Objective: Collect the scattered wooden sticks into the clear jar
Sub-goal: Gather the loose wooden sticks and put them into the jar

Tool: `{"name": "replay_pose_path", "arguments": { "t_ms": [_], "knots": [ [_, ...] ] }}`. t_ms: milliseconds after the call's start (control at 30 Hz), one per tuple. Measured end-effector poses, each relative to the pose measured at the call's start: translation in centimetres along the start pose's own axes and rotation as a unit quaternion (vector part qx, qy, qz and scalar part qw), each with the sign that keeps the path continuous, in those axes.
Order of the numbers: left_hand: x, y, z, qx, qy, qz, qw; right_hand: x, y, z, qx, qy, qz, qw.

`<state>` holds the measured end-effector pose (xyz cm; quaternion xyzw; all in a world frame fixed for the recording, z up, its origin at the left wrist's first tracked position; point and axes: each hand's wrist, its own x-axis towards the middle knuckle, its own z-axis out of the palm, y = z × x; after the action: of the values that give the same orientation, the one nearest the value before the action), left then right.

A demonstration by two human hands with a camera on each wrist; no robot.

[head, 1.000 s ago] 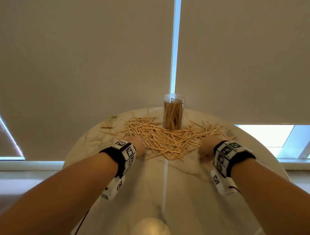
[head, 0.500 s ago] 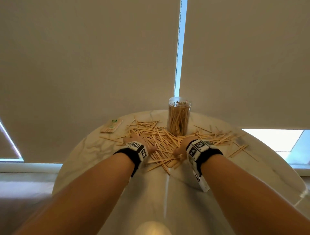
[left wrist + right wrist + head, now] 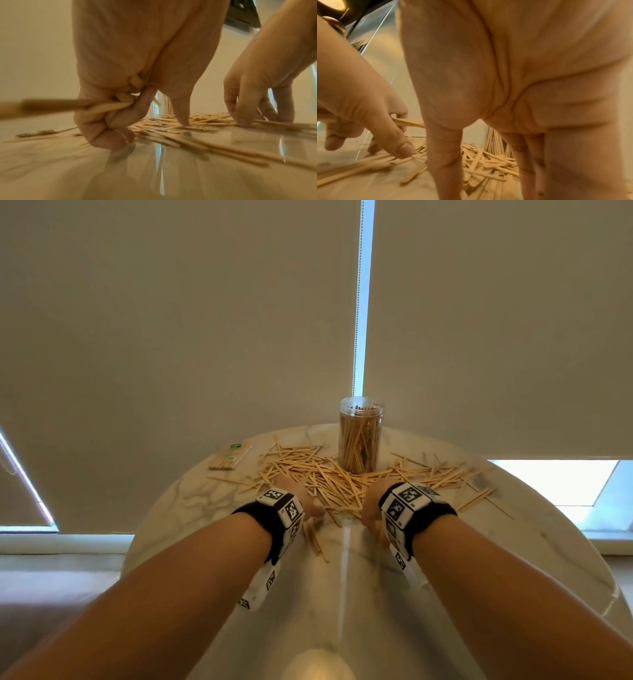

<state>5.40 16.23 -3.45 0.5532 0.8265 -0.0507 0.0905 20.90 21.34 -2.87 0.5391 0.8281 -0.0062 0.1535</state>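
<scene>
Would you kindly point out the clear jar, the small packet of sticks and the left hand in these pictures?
clear jar (image 3: 360, 440): head view, on its stick-filled side wall.
packet of sticks (image 3: 230, 456): head view, on the middle of its flat top.
left hand (image 3: 109, 117): left wrist view, on the fingers curled round a bundle of sticks.

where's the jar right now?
In the head view the jar stands upright at the table's far edge, centre, below the gap in the blinds. The stick pile lies at its base, between it and both hands.

table: round, marbled | on it: wooden sticks, clear jar, possibly a stick packet
</scene>
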Motion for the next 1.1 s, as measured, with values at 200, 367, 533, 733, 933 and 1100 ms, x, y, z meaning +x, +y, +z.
{"name": "replay_pose_path", "arguments": {
  "t_ms": [200,367,533,733,933,1100],
  "knots": [
    [-0.9,0.2,0.5,0.052,-0.021,0.044,0.997,-0.7,-0.3,0.8,0.027,0.011,0.017,0.999],
    [-2.5,0.6,0.0,0.067,-0.016,0.066,0.995,-1.9,-0.3,0.2,0.085,-0.025,0.037,0.995],
    [-3.4,0.5,0.8,0.087,-0.036,0.055,0.994,-3.7,-0.2,0.5,0.091,-0.041,0.042,0.994],
    [-4.4,-0.3,0.3,0.027,-0.035,0.038,0.998,-4.9,1.2,1.6,0.234,-0.032,0.009,0.972],
    [-4.9,-2.4,-0.7,-0.144,-0.081,0.020,0.986,-7.1,1.9,1.9,0.344,0.017,0.054,0.937],
    [-5.6,-3.2,0.1,-0.397,-0.114,-0.047,0.910,-6.2,2.1,2.8,0.525,0.074,0.023,0.848]
  ]
}}
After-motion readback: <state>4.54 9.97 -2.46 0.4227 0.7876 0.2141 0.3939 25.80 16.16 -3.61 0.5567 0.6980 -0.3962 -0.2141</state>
